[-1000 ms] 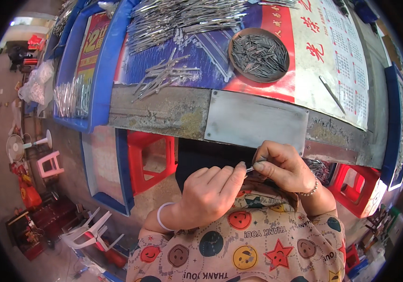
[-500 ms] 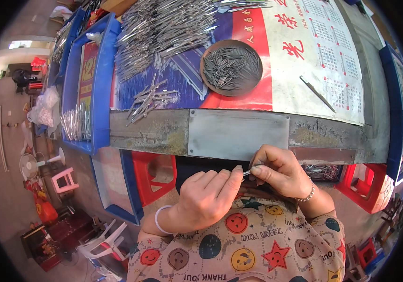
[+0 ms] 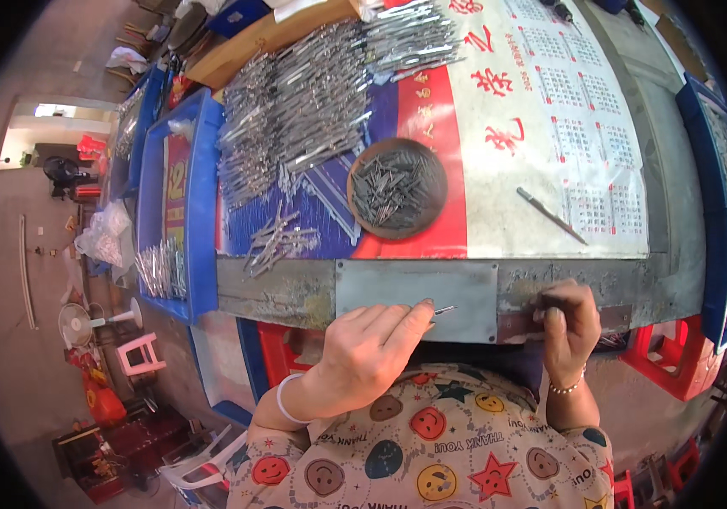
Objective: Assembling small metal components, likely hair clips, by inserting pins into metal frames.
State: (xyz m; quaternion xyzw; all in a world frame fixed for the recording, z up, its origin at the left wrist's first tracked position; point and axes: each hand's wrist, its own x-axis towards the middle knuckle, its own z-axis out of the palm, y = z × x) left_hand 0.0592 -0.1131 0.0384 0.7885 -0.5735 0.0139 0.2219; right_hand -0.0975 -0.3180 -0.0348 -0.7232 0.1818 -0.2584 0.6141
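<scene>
1) Blue rectangular plastic bin (image 3: 204, 191), thin silver metal pieces standing in its near end
2) Left hand (image 3: 376, 349): thumb and fingers pinched closed on a slim, pointed silver metal piece (image 3: 446, 310), its tip jutting rightward over the flat grey metal plate (image 3: 414, 282)
3) Round brown bowl (image 3: 436, 206) of dark slivers, beyond that plate
4) Right hand (image 3: 574, 329), apart from the piece: fingers bent, thumb near them; cannot tell whether they grip the dark patch there

Illumination is moderate and diffuse, with glare on the metal pieces (image 3: 317, 106) and calendar sheet (image 3: 499, 191), deep shadow beneath the bench (image 3: 283, 287), blur at the right hand (image 3: 570, 332), soft detail toward the left periphery, and fisheye distortion curving the bench inside a black circular vignette.
</scene>
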